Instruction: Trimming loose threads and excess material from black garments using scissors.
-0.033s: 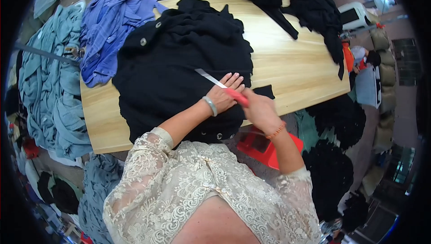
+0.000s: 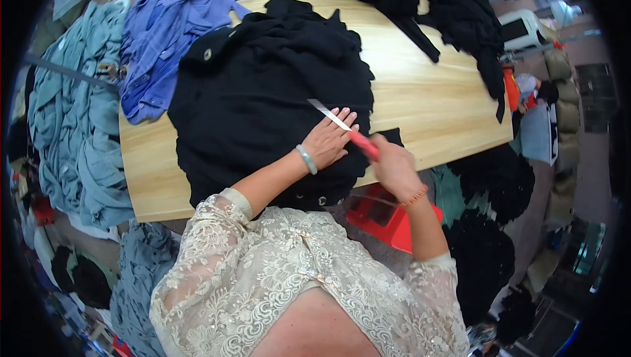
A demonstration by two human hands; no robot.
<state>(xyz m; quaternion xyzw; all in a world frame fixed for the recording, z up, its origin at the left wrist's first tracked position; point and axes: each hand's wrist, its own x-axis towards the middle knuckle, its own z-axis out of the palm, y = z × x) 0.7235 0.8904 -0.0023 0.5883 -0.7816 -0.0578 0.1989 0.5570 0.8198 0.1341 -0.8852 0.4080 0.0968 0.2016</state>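
A black knit garment (image 2: pixel 256 94) with metal-looking round eyelets or buttons lies spread in front of me on the wooden table (image 2: pixel 420 114). My left hand (image 2: pixel 327 143) rests flat on its right part, palm down and fingers stretched out. My right hand (image 2: pixel 394 169), somewhat blurred, is closed round the red handle of a tool with a thin, straight, pale blade (image 2: pixel 363 143). The blade points up and left, crossing over the left fingers in this view. Whether it touches them or the cloth, I cannot tell.
Blue-violet garments (image 2: pixel 174 35) lie at the table's far left, beside a heap of grey-green garments (image 2: pixel 72 127). Black garments (image 2: pixel 453 18) are at the far right, near another person's arm. A red plastic container (image 2: pixel 384 219) stands below the near edge, with dark cloth heaps (image 2: pixel 483 252) right of it.
My right hand and the red-handled tool have shifted right and slightly down, so the blade tip sits farther right. My left hand keeps its flat place on the black garment.
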